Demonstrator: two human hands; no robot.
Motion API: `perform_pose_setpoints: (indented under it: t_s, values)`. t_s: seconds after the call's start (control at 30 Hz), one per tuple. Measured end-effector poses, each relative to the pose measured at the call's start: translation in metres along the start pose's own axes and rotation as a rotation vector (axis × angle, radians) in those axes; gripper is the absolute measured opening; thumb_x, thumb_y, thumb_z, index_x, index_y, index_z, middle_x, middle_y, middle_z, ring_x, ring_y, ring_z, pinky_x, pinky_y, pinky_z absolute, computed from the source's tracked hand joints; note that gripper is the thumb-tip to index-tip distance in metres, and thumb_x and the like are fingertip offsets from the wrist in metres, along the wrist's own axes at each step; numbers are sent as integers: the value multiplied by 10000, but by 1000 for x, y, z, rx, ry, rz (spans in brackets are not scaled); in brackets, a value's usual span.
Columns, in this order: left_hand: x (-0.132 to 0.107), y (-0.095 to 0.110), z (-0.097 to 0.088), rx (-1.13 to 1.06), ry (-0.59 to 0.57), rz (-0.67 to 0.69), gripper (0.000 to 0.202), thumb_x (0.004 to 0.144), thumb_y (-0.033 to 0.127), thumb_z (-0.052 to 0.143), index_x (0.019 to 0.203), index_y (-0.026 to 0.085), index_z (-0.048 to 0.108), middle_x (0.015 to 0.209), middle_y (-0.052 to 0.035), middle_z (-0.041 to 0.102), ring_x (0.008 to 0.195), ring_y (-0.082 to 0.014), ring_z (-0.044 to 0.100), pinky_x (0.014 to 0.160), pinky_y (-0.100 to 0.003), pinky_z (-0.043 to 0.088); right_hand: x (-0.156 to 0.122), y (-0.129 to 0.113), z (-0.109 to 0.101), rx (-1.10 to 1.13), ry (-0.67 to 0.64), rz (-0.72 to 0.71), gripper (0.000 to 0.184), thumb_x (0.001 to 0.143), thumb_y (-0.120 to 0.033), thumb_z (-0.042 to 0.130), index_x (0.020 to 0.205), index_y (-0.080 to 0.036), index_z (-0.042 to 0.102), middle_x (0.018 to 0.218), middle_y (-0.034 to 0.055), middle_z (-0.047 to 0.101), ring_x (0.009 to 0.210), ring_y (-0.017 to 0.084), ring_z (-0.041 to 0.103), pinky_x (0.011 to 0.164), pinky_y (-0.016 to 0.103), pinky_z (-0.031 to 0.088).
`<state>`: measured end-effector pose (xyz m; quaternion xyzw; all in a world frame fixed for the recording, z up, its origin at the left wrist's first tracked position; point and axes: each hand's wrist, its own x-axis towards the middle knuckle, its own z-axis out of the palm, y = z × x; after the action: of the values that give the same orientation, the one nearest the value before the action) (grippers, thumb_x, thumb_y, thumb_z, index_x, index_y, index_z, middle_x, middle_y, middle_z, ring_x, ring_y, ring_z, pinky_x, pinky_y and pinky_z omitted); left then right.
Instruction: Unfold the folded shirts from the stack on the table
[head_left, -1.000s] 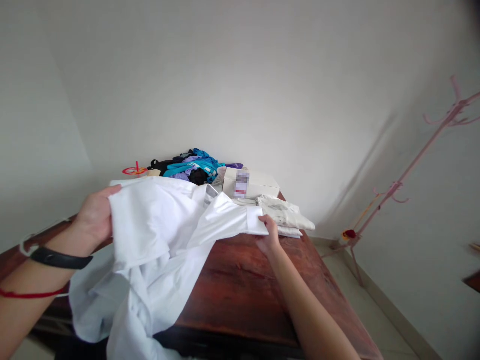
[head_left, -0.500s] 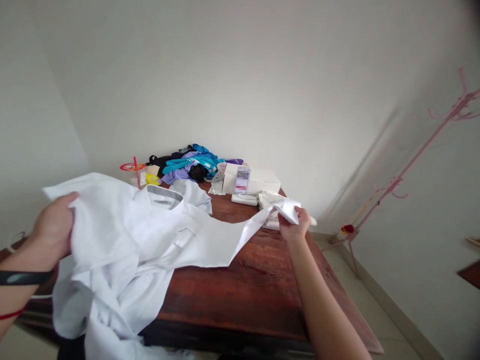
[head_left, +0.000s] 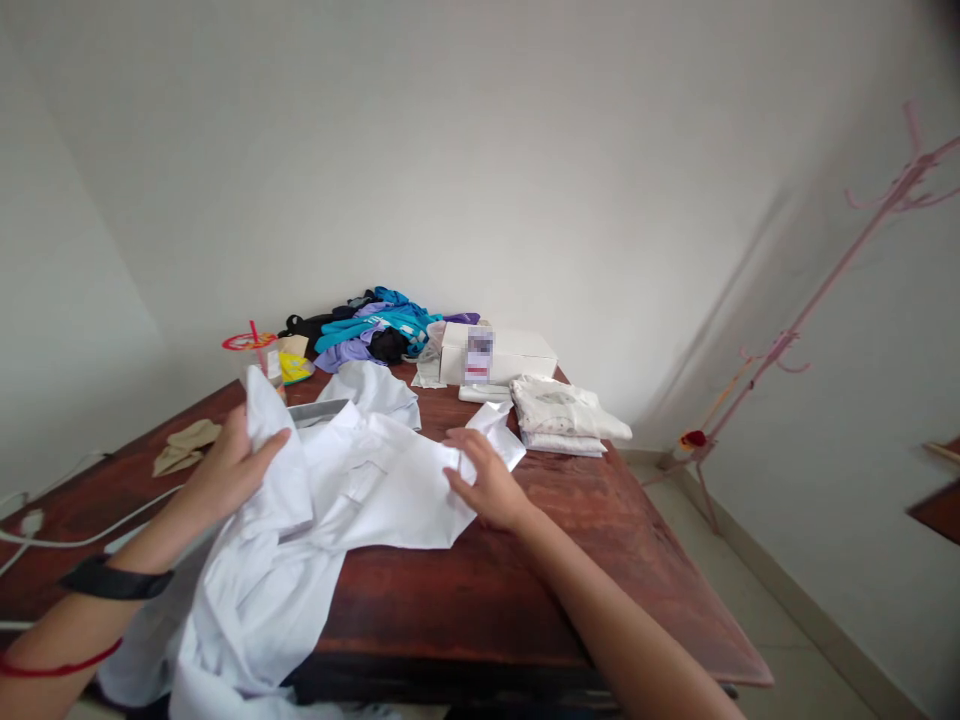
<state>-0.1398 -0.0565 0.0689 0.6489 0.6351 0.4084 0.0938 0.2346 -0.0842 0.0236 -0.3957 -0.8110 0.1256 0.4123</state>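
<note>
My left grip (head_left: 241, 462) is clamped on the white shirt (head_left: 382, 480); right grip (head_left: 486, 484), thumb and fingers apart, at its sleeve (head_left: 505, 430). Shirt partly on tabletop (head_left: 465, 605), hanging off near edge: that weight could drag it down if left slackens.

Right hand (head_left: 491, 482) now farther inward, white sleeve (head_left: 504, 432) (earlier outstretched) slack.
</note>
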Motion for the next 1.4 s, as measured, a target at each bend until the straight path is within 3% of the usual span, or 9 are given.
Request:
perform_pose_setpoints:
  t_s: [0.17,0.33,0.5,0.6,0.7,0.8,1.03,1.27,1.4]
  values:
    - [3,-16,8,56,-80,39,865,870,411,559,1570,114,146,1593,-203,331,1415,-356,414,1165,-510,346,-14,-9,36,-2,-511,16,945,790,-614,740,1565,-246,344,1607,127,348,1502,346,254,1227,519,197]
    - [-1,-16,-2,257,-5,146,908,849,169,507,1623,170,32,1655,-172,235,1458,-356,373,1176,-504,351,-16,-6,49,-90,-457,23,859,825,-603,711,1525,-192,430,1433,159,522,1342,336,454,1181,488,279]
    - [-17,6,-6,527,123,376,742,923,257,493,1614,230,222,1702,-102,17,1534,-394,136,1209,-573,254,-12,-4,56,-164,-368,90,750,824,-589,721,1429,-177,559,1244,152,568,1159,323,531,1053,454,414]
    - [-16,7,3,461,-131,510,595,940,410,505,1515,267,448,1655,-57,283,1504,-339,285,1222,-494,280,-10,-3,59,-170,-339,108,627,848,-533,724,1365,-196,617,1167,129,593,1089,301,546,1001,437,436]
    - [-13,-1,19,431,-498,450,621,881,531,570,1436,252,556,1543,-76,484,1406,-298,470,1194,-410,346,-9,-1,60,-174,-307,97,547,852,-504,731,1298,-197,655,1097,113,611,1040,287,552,966,425,444]
    - [-16,-7,33,518,-616,352,642,820,531,624,1393,242,601,1506,-109,525,1388,-318,488,1173,-427,365,-10,0,60,-168,-289,89,506,848,-487,738,1256,-195,667,1079,109,617,1034,286,557,943,421,448]
    - [-27,0,50,636,-569,404,362,883,384,510,1131,221,717,1424,-145,582,1252,-326,581,1049,-473,455,-10,2,58,-97,-264,111,391,877,-403,703,1215,-207,691,1093,110,633,1035,292,578,939,437,459]
    - [-25,11,47,450,-587,402,275,921,333,405,1000,237,649,1139,-93,698,1074,-280,635,911,-378,481,-11,5,56,15,-214,156,397,883,-364,683,1237,-185,682,1218,134,595,1136,293,581,1034,445,463]
    - [-23,26,29,240,-291,204,188,918,382,387,884,256,523,738,2,600,725,-226,602,694,-302,457,-12,8,59,45,-165,212,476,891,-376,669,1312,-157,627,1421,177,483,1295,312,523,1128,452,405]
